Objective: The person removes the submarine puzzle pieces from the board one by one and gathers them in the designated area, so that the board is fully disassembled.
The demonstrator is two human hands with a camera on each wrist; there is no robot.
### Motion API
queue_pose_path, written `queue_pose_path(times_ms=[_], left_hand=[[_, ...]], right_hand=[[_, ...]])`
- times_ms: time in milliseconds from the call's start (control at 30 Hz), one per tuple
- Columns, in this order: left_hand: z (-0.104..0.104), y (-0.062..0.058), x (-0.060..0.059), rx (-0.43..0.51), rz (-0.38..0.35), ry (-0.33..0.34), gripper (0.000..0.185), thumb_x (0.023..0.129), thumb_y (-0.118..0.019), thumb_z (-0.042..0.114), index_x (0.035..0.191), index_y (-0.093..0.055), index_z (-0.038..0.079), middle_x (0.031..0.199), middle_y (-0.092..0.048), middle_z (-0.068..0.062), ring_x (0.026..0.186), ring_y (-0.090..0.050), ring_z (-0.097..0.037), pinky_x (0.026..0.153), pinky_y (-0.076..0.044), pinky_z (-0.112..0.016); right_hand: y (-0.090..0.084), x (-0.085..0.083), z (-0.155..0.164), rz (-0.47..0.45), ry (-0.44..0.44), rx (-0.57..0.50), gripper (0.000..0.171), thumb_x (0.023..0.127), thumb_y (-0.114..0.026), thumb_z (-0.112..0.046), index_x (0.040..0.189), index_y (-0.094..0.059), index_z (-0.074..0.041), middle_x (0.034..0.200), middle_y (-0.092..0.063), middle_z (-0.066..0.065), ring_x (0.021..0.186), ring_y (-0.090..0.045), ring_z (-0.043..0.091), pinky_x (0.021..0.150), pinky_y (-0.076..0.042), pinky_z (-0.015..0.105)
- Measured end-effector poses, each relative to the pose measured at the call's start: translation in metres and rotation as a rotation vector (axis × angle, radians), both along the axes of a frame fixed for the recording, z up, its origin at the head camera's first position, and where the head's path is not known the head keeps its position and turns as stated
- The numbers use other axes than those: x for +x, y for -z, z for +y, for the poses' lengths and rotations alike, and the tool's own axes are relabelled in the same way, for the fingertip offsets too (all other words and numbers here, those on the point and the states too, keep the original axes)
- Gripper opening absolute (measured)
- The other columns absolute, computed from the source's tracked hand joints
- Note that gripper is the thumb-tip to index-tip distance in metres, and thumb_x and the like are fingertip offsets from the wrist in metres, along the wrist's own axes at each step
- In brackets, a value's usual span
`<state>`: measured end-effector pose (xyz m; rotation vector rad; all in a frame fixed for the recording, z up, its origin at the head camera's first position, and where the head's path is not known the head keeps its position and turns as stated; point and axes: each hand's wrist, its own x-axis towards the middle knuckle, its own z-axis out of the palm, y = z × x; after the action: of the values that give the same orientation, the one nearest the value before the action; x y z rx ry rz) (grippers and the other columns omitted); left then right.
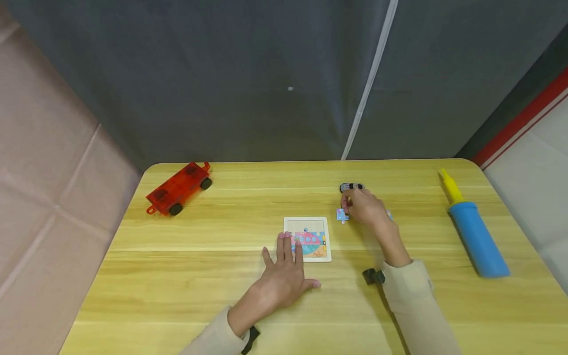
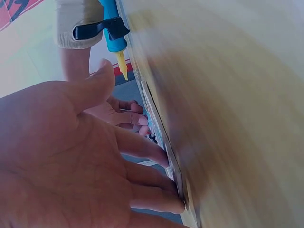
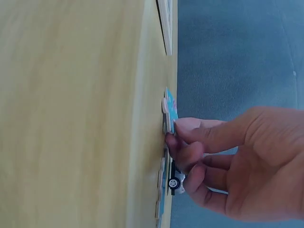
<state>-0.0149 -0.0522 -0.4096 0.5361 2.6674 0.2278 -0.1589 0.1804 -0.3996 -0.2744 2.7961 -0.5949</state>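
A square jigsaw puzzle tray (image 1: pixel 329 246) with a pale rim lies on the table, its lower part filled with a colourful picture and its upper part bare. My left hand (image 1: pixel 284 283) rests on the tray's left side with straight, spread fingers. To the right of the tray, my right hand (image 1: pixel 366 209) pinches a light-blue puzzle piece (image 3: pixel 171 111) between thumb and index finger, low over the table. More puzzle pieces (image 3: pixel 160 190) lie behind that hand, mostly hidden by it in the head view. A small toy car (image 1: pixel 351 187) stands just beyond the right fingers.
At the table's back left stands a translucent red toy wagon (image 1: pixel 179 190) with black wheels. A blue hand pump (image 1: pixel 479 239) with a yellow nozzle lies along the right side. A dark grey curtain (image 1: pixel 222 84) hangs behind the table's far edge.
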Motion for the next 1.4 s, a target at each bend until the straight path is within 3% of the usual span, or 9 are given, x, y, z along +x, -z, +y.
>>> queue_pose_path(times_ms=[267, 467, 600, 733, 867, 1000, 1167, 1267, 1400], left_hand=[[-0.002, 0.047, -0.008, 0.011, 0.058, -0.010, 0.097, 0.109, -0.052, 0.066, 0.170, -0.029, -0.006, 0.177, -0.005, -0.039, 0.167, -0.005, -0.054, 0.117, -0.031, -0.084], [-0.003, 0.047, -0.010, 0.025, 0.041, -0.020, 0.093, 0.112, -0.047, 0.064, 0.171, -0.027, -0.005, 0.177, -0.004, -0.038, 0.168, -0.004, -0.052, 0.115, -0.032, -0.086], [-0.002, 0.048, -0.011, 0.040, 0.068, -0.024, 0.094, 0.110, -0.053, 0.064, 0.171, -0.029, -0.003, 0.176, -0.009, -0.039, 0.166, -0.008, -0.056, 0.116, -0.030, -0.086], [0.000, 0.042, -0.009, 0.061, 0.113, -0.005, 0.091, 0.109, -0.058, 0.060, 0.169, -0.034, -0.005, 0.175, -0.014, -0.040, 0.165, -0.011, -0.058, 0.121, -0.026, -0.083], [0.005, 0.024, -0.005, 0.044, 0.103, 0.043, 0.086, 0.112, -0.056, 0.054, 0.169, -0.032, -0.006, 0.176, -0.015, -0.038, 0.167, -0.013, -0.052, 0.130, -0.025, -0.071], [0.008, 0.014, -0.001, -0.014, 0.097, 0.081, 0.081, 0.114, -0.052, 0.053, 0.168, -0.034, -0.006, 0.176, -0.020, -0.037, 0.168, -0.019, -0.048, 0.133, -0.027, -0.060], [0.008, 0.010, 0.000, -0.033, 0.103, 0.096, 0.079, 0.114, -0.054, 0.051, 0.166, -0.038, -0.008, 0.175, -0.023, -0.037, 0.167, -0.023, -0.048, 0.132, -0.031, -0.057], [0.010, -0.003, 0.002, -0.058, 0.085, 0.102, 0.079, 0.114, -0.057, 0.048, 0.166, -0.037, -0.008, 0.175, -0.022, -0.037, 0.167, -0.022, -0.048, 0.132, -0.032, -0.054], [0.011, -0.008, 0.003, -0.048, 0.073, 0.100, 0.077, 0.112, -0.060, 0.047, 0.168, -0.039, -0.002, 0.175, -0.023, -0.038, 0.167, -0.022, -0.049, 0.131, -0.034, -0.055]], right_hand=[[0.004, 0.002, 0.000, 0.041, -0.009, 0.015, 0.020, 0.099, -0.062, 0.007, 0.088, -0.067, -0.009, 0.110, -0.064, 0.019, 0.082, -0.057, 0.029, 0.070, -0.048, 0.049], [-0.002, 0.006, -0.004, 0.057, -0.017, -0.011, 0.022, 0.101, -0.060, 0.007, 0.090, -0.072, -0.008, 0.110, -0.067, 0.017, 0.086, -0.058, 0.029, 0.073, -0.051, 0.052], [-0.009, 0.011, -0.008, 0.057, -0.161, -0.147, 0.021, 0.100, -0.061, 0.009, 0.093, -0.076, -0.005, 0.094, -0.071, 0.010, 0.082, -0.060, 0.022, 0.072, -0.052, 0.039], [-0.015, 0.015, -0.014, 0.002, -0.365, -0.207, 0.017, 0.101, -0.067, 0.007, 0.097, -0.079, -0.003, 0.094, -0.077, 0.005, 0.081, -0.063, 0.016, 0.078, -0.057, 0.034], [-0.013, 0.020, -0.022, -0.041, -0.459, -0.163, 0.010, 0.101, -0.072, 0.003, 0.101, -0.081, -0.003, 0.099, -0.080, 0.005, 0.086, -0.066, 0.015, 0.084, -0.060, 0.036], [-0.009, 0.023, -0.029, -0.072, -0.454, -0.118, 0.008, 0.101, -0.074, 0.001, 0.099, -0.079, -0.003, 0.096, -0.077, 0.005, 0.084, -0.063, 0.015, 0.081, -0.058, 0.034], [-0.007, 0.024, -0.033, -0.086, -0.425, -0.105, 0.009, 0.101, -0.075, 0.001, 0.094, -0.077, -0.005, 0.091, -0.073, 0.003, 0.081, -0.060, 0.014, 0.077, -0.055, 0.030], [-0.006, 0.026, -0.034, -0.085, -0.410, -0.110, 0.010, 0.100, -0.074, 0.002, 0.093, -0.076, -0.005, 0.089, -0.071, 0.002, 0.080, -0.058, 0.013, 0.075, -0.053, 0.028], [-0.004, 0.028, -0.035, -0.096, -0.389, -0.117, 0.012, 0.100, -0.072, 0.003, 0.092, -0.074, -0.005, 0.088, -0.068, 0.002, 0.079, -0.056, 0.014, 0.073, -0.050, 0.027]])
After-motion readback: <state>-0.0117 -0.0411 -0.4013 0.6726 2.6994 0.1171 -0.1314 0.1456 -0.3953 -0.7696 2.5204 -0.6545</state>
